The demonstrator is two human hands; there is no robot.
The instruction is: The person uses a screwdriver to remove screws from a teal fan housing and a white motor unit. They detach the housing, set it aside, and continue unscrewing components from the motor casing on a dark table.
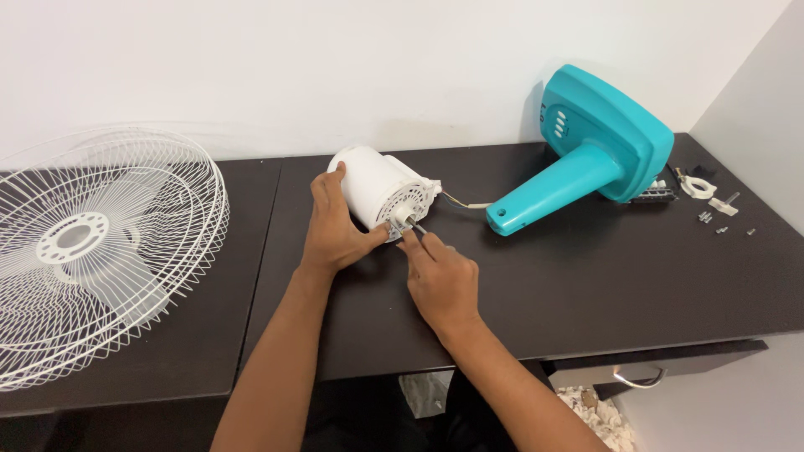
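At nine o'clock, a white wire fan grille [100,251] runs off frame. At centre my left hand [335,230] clasps the white cylindrical plastic motor housing [377,186], lying on the dark desk [586,276], shaft end toward four o'clock. My right hand [440,280] pinches a thin tool [419,229], its tip hidden. A teal plastic fan base [586,151] lies at two o'clock.
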